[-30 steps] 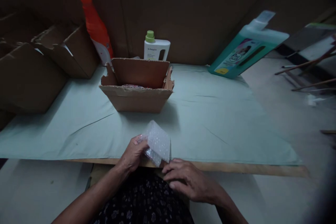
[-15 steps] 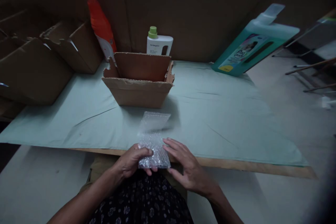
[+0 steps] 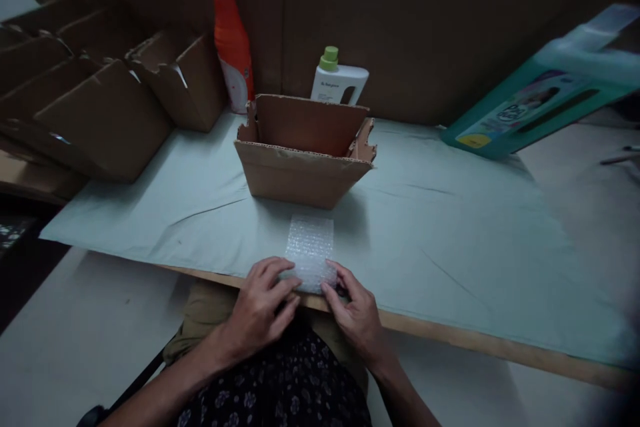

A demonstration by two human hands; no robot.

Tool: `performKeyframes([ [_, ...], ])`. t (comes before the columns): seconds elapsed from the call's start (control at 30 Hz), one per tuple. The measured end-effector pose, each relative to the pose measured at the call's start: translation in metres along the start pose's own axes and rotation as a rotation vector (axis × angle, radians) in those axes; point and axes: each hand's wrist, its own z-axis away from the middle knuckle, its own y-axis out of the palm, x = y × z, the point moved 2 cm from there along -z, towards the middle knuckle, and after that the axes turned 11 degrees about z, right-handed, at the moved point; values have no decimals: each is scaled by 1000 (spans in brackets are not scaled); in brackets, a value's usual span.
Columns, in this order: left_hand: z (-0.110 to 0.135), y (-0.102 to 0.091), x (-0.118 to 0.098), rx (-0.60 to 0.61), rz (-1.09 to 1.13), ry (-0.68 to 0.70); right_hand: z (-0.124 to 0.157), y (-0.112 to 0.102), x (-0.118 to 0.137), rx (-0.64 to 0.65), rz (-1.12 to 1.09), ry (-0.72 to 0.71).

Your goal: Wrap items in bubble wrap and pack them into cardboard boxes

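Bubble wrap [image 3: 310, 243] flat, near end hidden under left hand [image 3: 260, 307], right hand [image 3: 355, 310]

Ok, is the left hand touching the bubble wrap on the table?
Touching. The head view shows the left hand with its fingertips resting on the near left corner of the bubble wrap, with no gap between them.

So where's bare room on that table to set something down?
Widest bare cloth: right of the open box, out to the teal jug and the front edge. A smaller patch lies between box and stacked cartons, left. Crowded: front middle, where the left hand and right hand hold the bubble wrap.
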Motion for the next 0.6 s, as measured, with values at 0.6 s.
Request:
performKeyframes([
  [0.6,-25,21,28,169,-44,-54,-10,-18,13,-205,259,-272],
])
